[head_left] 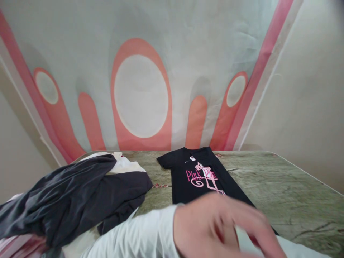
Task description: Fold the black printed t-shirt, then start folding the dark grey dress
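Observation:
My left hand (209, 224), in a white sleeve (139, 236), reaches across the lower middle of the head view. It is somewhat blurred, its fingers bent and apart, with the tips cut off at the bottom edge. No object shows in its grasp. Just beyond it a black T-shirt (185, 182) with a pink cartoon print lies on the table, a small white tag near its neck; its lower part is hidden behind my hand. At the lower right a white sleeve (295, 249) of my right arm enters, passing behind my left hand. My right hand itself is hidden.
A heap of dark grey clothes (88, 193) lies on the left, with white and pink cloth (27, 245) under it. The wood-patterned table (295, 193) reaches back to a wall hanging (139, 141) with pink and white shapes.

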Demonstrator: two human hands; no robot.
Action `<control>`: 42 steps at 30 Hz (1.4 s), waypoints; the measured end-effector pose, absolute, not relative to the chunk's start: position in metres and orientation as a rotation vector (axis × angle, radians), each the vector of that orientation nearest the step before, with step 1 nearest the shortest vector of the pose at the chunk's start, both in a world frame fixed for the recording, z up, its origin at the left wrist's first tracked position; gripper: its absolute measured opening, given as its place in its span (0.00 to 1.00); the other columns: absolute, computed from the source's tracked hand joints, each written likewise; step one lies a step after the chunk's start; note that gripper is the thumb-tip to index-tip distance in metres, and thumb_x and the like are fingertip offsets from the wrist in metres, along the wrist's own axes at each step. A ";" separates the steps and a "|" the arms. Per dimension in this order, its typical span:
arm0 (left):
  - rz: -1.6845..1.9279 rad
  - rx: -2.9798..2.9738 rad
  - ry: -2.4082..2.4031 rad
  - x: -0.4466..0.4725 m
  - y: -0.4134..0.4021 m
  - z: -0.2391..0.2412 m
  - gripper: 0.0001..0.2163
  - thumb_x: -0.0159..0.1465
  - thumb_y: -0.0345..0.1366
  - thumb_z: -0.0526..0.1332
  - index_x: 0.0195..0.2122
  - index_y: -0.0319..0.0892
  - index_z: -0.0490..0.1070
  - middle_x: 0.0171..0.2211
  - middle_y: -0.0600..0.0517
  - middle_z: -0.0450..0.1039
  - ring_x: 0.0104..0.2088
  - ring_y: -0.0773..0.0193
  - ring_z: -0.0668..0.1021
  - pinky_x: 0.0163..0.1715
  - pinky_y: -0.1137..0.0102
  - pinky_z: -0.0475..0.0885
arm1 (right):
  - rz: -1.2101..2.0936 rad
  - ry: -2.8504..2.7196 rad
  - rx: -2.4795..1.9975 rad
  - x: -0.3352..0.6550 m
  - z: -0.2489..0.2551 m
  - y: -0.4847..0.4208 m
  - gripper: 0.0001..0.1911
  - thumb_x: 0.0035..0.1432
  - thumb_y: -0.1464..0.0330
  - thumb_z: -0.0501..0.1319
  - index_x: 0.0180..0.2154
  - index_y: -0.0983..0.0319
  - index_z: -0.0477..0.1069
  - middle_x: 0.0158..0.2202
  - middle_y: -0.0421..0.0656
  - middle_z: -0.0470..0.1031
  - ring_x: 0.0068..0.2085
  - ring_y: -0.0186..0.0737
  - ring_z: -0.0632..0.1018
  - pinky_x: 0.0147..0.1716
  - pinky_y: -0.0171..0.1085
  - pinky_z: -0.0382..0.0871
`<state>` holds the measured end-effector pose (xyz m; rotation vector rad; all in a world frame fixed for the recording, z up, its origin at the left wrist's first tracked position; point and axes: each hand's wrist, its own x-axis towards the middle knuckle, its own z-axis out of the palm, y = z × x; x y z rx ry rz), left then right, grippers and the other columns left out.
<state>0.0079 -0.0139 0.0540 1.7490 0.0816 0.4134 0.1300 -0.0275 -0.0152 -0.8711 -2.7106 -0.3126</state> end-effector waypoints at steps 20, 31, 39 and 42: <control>0.542 2.195 1.854 -0.035 0.260 -0.076 0.19 0.48 0.45 0.63 0.36 0.37 0.69 0.37 0.42 0.72 0.41 0.52 0.73 0.40 0.67 0.66 | -0.347 -2.830 -0.745 0.092 -0.042 -0.022 0.10 0.56 0.69 0.53 0.23 0.62 0.60 0.28 0.38 0.65 0.25 0.31 0.66 0.20 0.35 0.50; 0.865 2.016 1.723 -0.031 0.260 -0.061 0.13 0.52 0.40 0.61 0.34 0.36 0.70 0.36 0.43 0.73 0.40 0.55 0.73 0.41 0.67 0.66 | -0.339 -2.827 -0.755 0.095 -0.032 -0.022 0.06 0.56 0.69 0.52 0.27 0.62 0.61 0.24 0.37 0.64 0.23 0.31 0.65 0.20 0.34 0.50; 0.934 1.622 1.375 -0.002 0.254 -0.054 0.10 0.56 0.37 0.56 0.35 0.36 0.67 0.28 0.48 0.74 0.27 0.63 0.76 0.25 0.71 0.71 | -0.266 -2.762 -0.834 0.121 -0.023 -0.029 0.11 0.58 0.67 0.51 0.25 0.61 0.64 0.27 0.37 0.65 0.26 0.31 0.64 0.24 0.34 0.52; 0.933 1.475 1.228 0.023 0.250 -0.049 0.09 0.59 0.35 0.54 0.38 0.37 0.64 0.29 0.49 0.73 0.27 0.66 0.77 0.23 0.74 0.72 | -0.265 -2.737 -0.900 0.135 -0.019 -0.035 0.09 0.57 0.69 0.52 0.25 0.62 0.64 0.28 0.37 0.66 0.27 0.31 0.64 0.25 0.35 0.53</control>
